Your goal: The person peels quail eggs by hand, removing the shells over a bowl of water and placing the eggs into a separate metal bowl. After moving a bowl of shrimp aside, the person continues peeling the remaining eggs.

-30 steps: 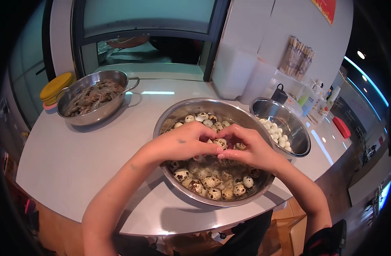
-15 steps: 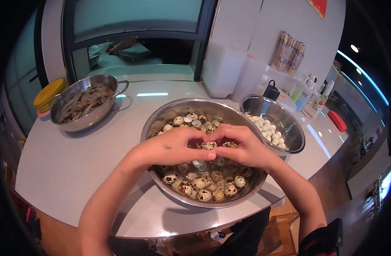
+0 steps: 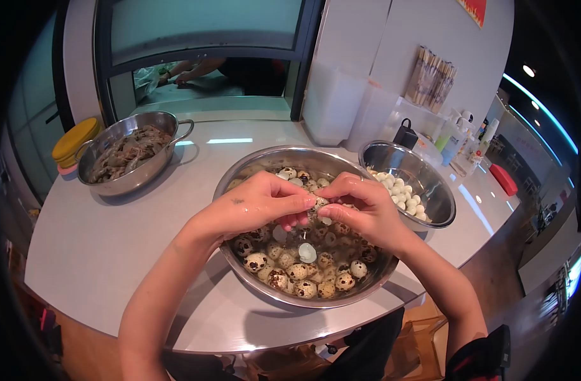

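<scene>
Over a large steel bowl (image 3: 230, 181) of water and speckled quail eggs, my two wet hands meet. My left hand (image 3: 262, 202) is closed, its thumb and fingers pinching a quail egg (image 3: 317, 203) from the left. From the other side my right hand (image 3: 365, 208) grips the same egg with thumb and fingertips. Fingers cover much of that egg, so how much shell it has is hard to see. A pale piece of eggshell (image 3: 307, 253) floats below the hands, and several unpeeled eggs lie in the water nearer me.
Behind my right hand stands a smaller steel bowl (image 3: 439, 197) of peeled white eggs. A handled steel pan (image 3: 122, 186) of shrimp sits at the left, beside a yellow round stack (image 3: 76, 141). Bottles (image 3: 452, 140) line the back right. Another person's arms (image 3: 192, 71) show through the window.
My hands have shifted from a heart-like pose with joined fingertips to a pinch around the egg. The pale shell piece shows more clearly below. The other person's arms have moved into fuller view.
</scene>
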`<state>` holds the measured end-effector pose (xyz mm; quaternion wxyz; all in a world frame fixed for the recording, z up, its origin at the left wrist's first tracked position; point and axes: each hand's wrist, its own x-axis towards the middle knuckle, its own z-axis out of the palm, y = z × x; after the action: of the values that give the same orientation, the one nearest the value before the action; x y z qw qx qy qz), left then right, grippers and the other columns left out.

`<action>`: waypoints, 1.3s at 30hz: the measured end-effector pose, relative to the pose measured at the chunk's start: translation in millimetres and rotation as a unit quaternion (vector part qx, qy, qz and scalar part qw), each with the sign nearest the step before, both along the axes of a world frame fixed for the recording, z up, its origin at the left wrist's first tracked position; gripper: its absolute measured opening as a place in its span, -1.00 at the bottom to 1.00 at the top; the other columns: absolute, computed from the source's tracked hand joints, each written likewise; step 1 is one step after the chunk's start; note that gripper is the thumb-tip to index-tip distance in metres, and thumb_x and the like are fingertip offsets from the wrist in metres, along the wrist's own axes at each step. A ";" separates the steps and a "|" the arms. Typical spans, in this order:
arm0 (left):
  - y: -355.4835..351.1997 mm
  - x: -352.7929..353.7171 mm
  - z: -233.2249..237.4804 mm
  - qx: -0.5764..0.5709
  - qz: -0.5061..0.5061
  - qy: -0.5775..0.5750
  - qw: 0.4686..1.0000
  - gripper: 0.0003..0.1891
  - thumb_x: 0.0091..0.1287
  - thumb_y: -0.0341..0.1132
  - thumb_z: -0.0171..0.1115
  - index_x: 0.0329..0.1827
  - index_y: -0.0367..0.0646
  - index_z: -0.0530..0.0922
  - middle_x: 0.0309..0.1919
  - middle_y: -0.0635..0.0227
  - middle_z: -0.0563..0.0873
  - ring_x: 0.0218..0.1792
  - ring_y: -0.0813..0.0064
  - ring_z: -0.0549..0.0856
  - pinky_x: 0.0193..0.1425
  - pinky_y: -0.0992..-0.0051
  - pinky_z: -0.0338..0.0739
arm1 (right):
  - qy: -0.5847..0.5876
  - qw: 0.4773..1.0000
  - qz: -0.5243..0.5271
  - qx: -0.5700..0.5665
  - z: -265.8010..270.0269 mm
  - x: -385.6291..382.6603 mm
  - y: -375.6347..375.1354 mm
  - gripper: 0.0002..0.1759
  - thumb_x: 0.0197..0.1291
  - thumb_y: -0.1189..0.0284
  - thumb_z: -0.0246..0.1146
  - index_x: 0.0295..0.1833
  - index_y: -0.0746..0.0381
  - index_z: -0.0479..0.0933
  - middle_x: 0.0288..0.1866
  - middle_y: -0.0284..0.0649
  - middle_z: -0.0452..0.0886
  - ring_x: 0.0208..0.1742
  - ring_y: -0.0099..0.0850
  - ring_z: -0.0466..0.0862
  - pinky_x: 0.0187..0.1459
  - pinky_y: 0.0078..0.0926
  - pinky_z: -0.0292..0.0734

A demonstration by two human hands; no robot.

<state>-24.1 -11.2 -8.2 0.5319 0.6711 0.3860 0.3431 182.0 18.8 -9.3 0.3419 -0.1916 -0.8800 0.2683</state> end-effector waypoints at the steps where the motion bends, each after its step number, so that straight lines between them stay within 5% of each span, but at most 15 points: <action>1: 0.9 -0.1 -2.1 -0.005 -0.015 -0.066 0.998 -0.74 0.23 -0.28 0.19 -0.22 -0.37 0.60 -0.46 0.31 0.63 -0.45 0.64 0.54 -0.34 0.65 0.45 | 0.031 0.999 -0.006 0.002 -1.6 0.1 1.6 -0.80 0.06 0.50 0.26 -0.18 0.32 0.54 -0.33 -0.22 0.56 -0.33 -0.48 0.58 -0.26 -0.57 0.48; 6: 1.3 -2.6 -2.5 -0.013 -0.014 -0.061 0.998 -0.77 0.24 -0.30 0.18 -0.23 -0.34 0.60 -0.43 0.38 0.62 -0.42 0.66 0.55 -0.27 0.66 0.47 | 0.073 0.994 -0.021 -0.075 -0.5 -0.3 -3.6 -0.86 0.05 0.54 0.26 -0.25 0.34 0.53 -0.35 -0.21 0.57 -0.34 -0.50 0.58 -0.28 -0.59 0.49; 14: 2.4 -1.0 -1.7 -0.019 -0.023 -0.003 1.000 -0.68 0.17 -0.28 0.26 -0.10 -0.33 0.57 -0.35 0.32 0.65 -0.37 0.62 0.56 -0.21 0.61 0.47 | -0.011 0.991 -0.008 0.132 0.7 -1.6 -1.9 -0.86 0.04 0.61 0.19 -0.23 0.30 0.50 -0.38 -0.15 0.54 -0.39 -0.30 0.58 -0.35 -0.49 0.45; 18: 0.2 -1.6 1.6 -0.001 -0.016 0.036 0.999 -0.73 0.16 -0.29 0.26 -0.17 -0.31 0.60 -0.42 0.38 0.64 -0.41 0.66 0.53 -0.28 0.63 0.41 | -0.019 0.991 -0.003 0.134 0.2 -3.1 -1.2 -0.87 0.05 0.61 0.17 -0.23 0.29 0.48 -0.40 -0.13 0.52 -0.39 -0.25 0.57 -0.36 -0.45 0.42; 22: -3.0 0.6 2.6 0.022 0.001 0.027 0.999 -0.77 0.16 -0.27 0.24 -0.29 -0.30 0.64 -0.51 0.43 0.62 -0.46 0.69 0.50 -0.30 0.65 0.40 | 0.003 0.995 -0.006 0.095 -2.5 -4.7 -1.4 -0.91 0.08 0.59 0.15 -0.26 0.30 0.46 -0.39 -0.15 0.52 -0.37 -0.25 0.56 -0.34 -0.44 0.42; 36: -0.2 2.6 -3.8 0.044 0.041 0.027 0.998 -0.74 0.13 -0.31 0.27 -0.20 -0.31 0.62 -0.47 0.41 0.64 -0.39 0.72 0.51 -0.24 0.64 0.39 | 0.025 0.996 -0.024 0.088 -7.3 -8.5 -0.5 -0.94 0.11 0.62 0.09 -0.27 0.36 0.41 -0.39 -0.11 0.52 -0.38 -0.25 0.56 -0.33 -0.45 0.42; 39: -0.9 3.8 -5.0 0.067 0.051 0.039 0.996 -0.74 0.10 -0.33 0.29 -0.21 -0.31 0.62 -0.47 0.39 0.64 -0.39 0.71 0.51 -0.24 0.63 0.39 | 0.000 0.999 -0.047 0.000 -5.3 -7.6 -0.5 -0.93 0.14 0.59 0.09 -0.26 0.37 0.41 -0.36 -0.13 0.54 -0.35 -0.34 0.58 -0.28 -0.49 0.45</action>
<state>-20.3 -12.1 -13.2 0.4524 0.6976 0.4160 0.3684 174.4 18.3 -14.6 0.3543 -0.2327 -0.8699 0.2521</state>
